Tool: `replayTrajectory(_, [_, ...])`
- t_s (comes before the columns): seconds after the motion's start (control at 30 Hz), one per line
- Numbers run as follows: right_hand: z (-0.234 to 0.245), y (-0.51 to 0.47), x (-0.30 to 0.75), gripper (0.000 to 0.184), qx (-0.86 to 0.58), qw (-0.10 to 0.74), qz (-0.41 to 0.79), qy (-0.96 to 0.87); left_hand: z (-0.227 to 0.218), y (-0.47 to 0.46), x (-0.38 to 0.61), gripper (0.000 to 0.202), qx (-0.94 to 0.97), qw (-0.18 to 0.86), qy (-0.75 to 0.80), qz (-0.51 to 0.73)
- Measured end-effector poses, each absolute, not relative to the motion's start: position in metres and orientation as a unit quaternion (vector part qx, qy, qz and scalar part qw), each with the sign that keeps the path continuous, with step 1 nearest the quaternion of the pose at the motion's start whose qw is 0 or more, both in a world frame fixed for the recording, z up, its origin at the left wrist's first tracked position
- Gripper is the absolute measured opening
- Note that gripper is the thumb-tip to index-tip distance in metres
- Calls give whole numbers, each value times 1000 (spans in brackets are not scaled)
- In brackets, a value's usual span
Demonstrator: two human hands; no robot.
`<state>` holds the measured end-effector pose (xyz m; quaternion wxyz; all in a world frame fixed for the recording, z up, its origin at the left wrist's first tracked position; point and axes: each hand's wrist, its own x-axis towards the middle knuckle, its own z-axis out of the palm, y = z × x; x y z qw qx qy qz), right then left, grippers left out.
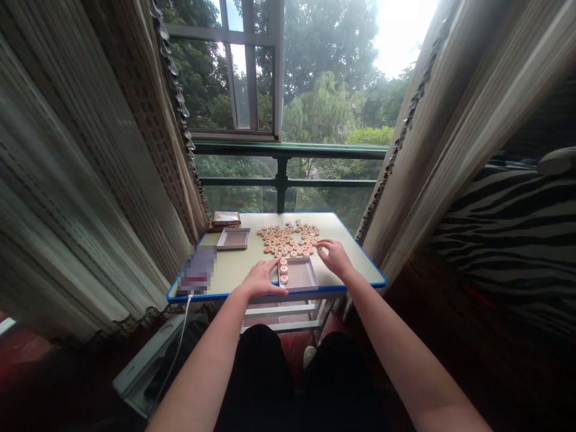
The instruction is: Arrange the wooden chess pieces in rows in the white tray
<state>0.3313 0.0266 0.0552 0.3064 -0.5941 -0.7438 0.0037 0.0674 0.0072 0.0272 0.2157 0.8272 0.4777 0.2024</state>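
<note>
My left hand (261, 278) grips the left side of a shallow open box (310, 260) near the table's front edge, thumb at the near corner and fingers at the far one. Inside, a column of 3 round xiangqi pieces (284, 270) with red markings lines the left wall. Beyond the box, many loose xiangqi pieces (288, 237) are spread in one layer. My right hand (333, 257) is at the right edge of this spread, palm down. Its fingers are curved and slightly apart, with the tips beside the outermost pieces. No piece shows between them.
A second shallow tray (234, 239) lies at the left, with a brown framed box (225, 219) behind it. A blurred dark device (198, 270) with a white cable (185, 324) sits at the table's (351, 270) left edge. Curtains flank both sides; a railing (288, 150) stands behind.
</note>
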Motion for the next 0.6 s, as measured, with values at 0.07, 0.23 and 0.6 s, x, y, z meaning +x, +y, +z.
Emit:
replayTrajectory(0.07, [49,37,345,28,-638,294,-3,-712,25,8,68,105,827,209,480,205])
replayTrajectory(0.23, [39,69,349,36,-628,241,15,-740,24,10,69,107,822,198,491,210])
replayTrajectory(0.6, [16,83,345,30,-615,264,12,-743,20,9,70,95,821,202,479,234])
